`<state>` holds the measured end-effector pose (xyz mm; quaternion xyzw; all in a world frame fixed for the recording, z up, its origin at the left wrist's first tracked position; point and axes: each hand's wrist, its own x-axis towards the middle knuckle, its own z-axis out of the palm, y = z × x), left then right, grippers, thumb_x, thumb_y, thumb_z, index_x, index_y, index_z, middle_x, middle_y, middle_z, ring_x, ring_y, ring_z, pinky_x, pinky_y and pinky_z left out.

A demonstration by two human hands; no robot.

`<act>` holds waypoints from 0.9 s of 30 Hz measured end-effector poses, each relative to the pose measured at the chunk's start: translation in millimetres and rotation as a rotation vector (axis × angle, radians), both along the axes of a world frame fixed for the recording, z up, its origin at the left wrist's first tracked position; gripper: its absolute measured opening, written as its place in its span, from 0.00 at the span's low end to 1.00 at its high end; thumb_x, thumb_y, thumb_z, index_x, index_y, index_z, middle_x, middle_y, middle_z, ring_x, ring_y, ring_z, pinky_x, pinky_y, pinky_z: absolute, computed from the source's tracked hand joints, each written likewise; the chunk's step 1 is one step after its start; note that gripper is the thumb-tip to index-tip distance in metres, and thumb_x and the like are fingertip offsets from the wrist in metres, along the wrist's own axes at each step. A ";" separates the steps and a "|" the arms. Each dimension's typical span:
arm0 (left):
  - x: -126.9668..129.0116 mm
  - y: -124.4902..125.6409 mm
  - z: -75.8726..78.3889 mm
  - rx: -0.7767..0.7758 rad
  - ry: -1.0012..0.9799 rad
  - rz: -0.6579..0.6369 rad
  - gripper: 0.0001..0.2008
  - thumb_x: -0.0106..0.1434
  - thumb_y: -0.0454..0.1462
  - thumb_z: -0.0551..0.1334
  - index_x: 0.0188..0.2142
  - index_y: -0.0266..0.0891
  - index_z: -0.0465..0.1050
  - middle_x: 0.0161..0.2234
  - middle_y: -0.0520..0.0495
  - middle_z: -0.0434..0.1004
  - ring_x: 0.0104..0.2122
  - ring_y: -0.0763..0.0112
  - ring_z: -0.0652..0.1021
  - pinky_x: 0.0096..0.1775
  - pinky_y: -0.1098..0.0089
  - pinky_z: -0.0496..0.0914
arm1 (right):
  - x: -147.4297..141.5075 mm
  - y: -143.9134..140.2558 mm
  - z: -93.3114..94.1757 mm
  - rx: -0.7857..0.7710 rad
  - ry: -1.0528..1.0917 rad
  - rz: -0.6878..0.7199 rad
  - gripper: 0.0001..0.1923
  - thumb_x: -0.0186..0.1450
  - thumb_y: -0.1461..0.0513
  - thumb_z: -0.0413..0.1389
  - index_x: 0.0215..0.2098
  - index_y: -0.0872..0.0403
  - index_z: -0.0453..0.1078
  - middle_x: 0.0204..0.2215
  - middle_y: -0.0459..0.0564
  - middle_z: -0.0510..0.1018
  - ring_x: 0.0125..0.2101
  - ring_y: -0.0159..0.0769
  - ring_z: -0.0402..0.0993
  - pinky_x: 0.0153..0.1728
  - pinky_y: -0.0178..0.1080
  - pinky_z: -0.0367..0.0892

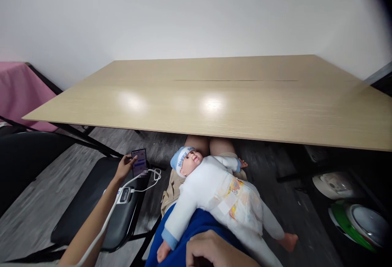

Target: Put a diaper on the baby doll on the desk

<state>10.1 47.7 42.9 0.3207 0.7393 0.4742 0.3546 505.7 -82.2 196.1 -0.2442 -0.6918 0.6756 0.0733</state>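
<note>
Smartphone (139, 162): dark body, screen lit, held upright over a black chair seat, white cable trailing from it. Baby doll (214, 191): white suit, blue-and-white cap, printed diaper; lies face-up across the lap, head toward the table, one arm spread.

Place: a plain office or meeting room.
Table: long pale wood-grain table (232, 95) on black legs.
Wall: bare white wall (190, 14) behind.
Floor: grey plank floor (39, 201).
Seating: black padded chair (92, 201).

White-suited doll (211, 187) with blue cap (178, 157), colourful printed nappy (241, 203), pale wood table (232, 99), pink cloth (18, 91), black chair (101, 201)
</note>
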 end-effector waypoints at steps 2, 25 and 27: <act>1.5 1.7 0.0 0.002 -0.005 -0.007 0.45 0.35 0.65 0.82 0.41 0.41 0.68 0.29 0.53 0.79 0.28 0.68 0.78 0.31 0.69 0.72 | 0.4 -2.5 -5.4 -0.091 0.047 -0.031 0.17 0.61 0.44 0.64 0.29 0.44 0.68 0.29 0.46 0.74 0.31 0.43 0.74 0.33 0.41 0.65; 35.6 10.3 38.2 0.024 0.033 0.041 0.44 0.37 0.63 0.82 0.45 0.39 0.74 0.28 0.52 0.79 0.25 0.68 0.76 0.29 0.69 0.71 | -0.9 -18.5 -2.6 -0.064 0.090 -0.425 0.17 0.66 0.44 0.64 0.30 0.44 0.71 0.28 0.45 0.76 0.32 0.44 0.72 0.37 0.41 0.67; 47.4 9.0 52.3 0.036 0.062 0.028 0.43 0.39 0.61 0.82 0.46 0.38 0.76 0.27 0.51 0.79 0.26 0.66 0.77 0.29 0.70 0.71 | 0.5 -8.7 10.4 -0.032 0.110 -0.461 0.22 0.74 0.42 0.58 0.30 0.47 0.69 0.28 0.45 0.76 0.34 0.42 0.73 0.41 0.41 0.68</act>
